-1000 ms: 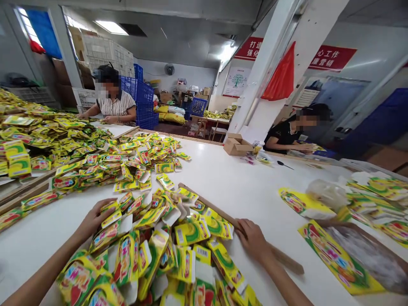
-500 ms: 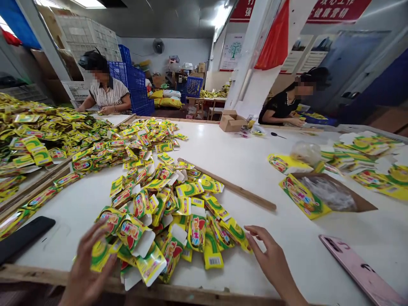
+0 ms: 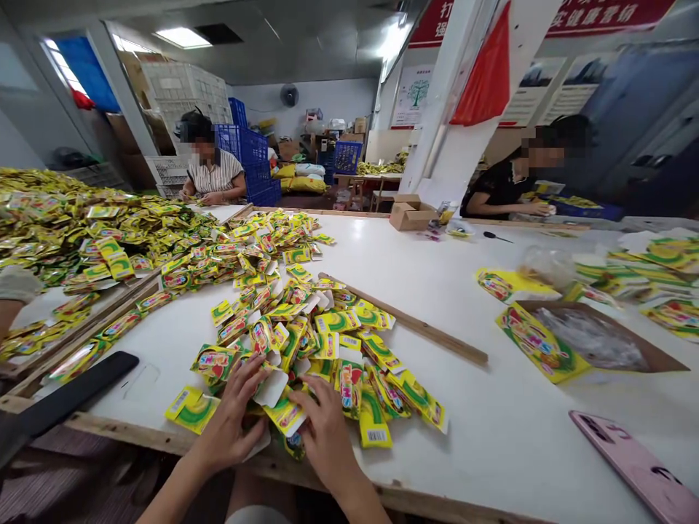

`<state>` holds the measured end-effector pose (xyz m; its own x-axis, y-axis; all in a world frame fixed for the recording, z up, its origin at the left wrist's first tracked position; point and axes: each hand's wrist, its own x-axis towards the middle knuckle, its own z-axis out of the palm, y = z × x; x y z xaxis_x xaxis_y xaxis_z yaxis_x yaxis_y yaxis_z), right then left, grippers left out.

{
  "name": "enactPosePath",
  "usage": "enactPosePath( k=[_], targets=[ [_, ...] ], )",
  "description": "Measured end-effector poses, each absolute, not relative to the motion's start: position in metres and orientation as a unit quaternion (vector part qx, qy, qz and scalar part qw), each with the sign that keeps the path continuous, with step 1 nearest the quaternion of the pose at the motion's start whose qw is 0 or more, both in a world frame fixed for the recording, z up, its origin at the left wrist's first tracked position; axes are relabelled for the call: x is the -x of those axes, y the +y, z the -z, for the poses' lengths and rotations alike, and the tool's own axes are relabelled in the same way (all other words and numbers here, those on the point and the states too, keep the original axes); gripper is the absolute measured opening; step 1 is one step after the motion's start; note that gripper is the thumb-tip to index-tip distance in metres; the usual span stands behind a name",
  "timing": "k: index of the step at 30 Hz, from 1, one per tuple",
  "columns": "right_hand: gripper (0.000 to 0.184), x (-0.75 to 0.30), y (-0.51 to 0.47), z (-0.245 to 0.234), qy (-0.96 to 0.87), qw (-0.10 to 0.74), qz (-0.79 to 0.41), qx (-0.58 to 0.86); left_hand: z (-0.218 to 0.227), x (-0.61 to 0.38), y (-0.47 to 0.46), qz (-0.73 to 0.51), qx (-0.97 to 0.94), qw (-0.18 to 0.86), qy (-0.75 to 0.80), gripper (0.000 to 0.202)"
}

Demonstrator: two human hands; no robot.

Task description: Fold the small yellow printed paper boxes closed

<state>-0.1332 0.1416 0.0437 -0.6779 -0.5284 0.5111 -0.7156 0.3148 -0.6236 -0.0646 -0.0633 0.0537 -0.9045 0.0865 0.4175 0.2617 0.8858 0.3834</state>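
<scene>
Yellow boxes (image 3: 349, 386) heaped, wooden stick (image 3: 431, 330) alongside, open carton (image 3: 538, 343), pink phone (image 3: 628, 460) rightward

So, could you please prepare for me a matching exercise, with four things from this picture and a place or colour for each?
Column one:
1. Phone
2. Wooden stick
3. Red bag
4. Camera wearer's left hand

Column two:
A. Hanging at the pillar
B. Among small yellow boxes
C. Pink
D. Brown, lying on the white table

Pairs: 1-C, 2-D, 3-A, 4-B
</scene>
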Motion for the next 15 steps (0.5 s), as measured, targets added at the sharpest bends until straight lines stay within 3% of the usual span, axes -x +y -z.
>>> enactPosePath(
  k=[6,11,15],
  targets=[
    [0.012,0.156,0.168,-0.07,-0.769,0.093,-0.562,-0.291,-0.048,0.057,-0.07,0.251,0.073,0.19,-0.946,0.069],
    [0.02,0.158,0.21,-0.078,-0.795,0.086,-0.575,-0.175,-0.041,0.054,-0.055,0.249,0.042,0.316,-0.914,0.069],
    [0.022,0.153,0.219,-0.072,-0.789,0.04,-0.592,-0.158,-0.042,0.053,-0.003,0.359,0.02,0.386,-0.85,0.063]
  ],
)
